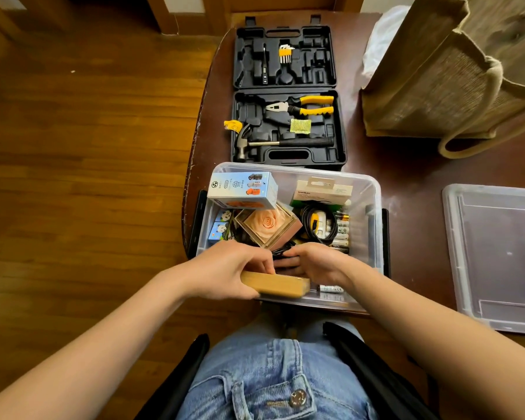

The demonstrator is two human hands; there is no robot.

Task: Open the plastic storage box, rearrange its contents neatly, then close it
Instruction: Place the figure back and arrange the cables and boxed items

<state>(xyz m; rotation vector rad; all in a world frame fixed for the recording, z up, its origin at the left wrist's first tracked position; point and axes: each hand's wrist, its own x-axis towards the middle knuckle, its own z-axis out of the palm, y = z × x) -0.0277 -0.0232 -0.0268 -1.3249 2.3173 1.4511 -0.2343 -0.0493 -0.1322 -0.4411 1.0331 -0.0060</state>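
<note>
The clear plastic storage box (373,189) stands open on the dark wooden surface (406,171), right at its near edge in front of the person, its lid (497,256) lying flat well apart to the right. Both hands work at the box's near wall. The left hand (225,268) curls its grip round a flat wooden box (275,284), whose long axis runs left to right along that wall, tilted a little down toward the right. The right hand (312,263) is just beside it, fingers curled onto a black cable (281,253) between the two hands; how firmly it grasps I cannot tell. The wooden box lies directly under the left grip, so the left hand is the nearer one to settle it flat against the near wall.
</note>
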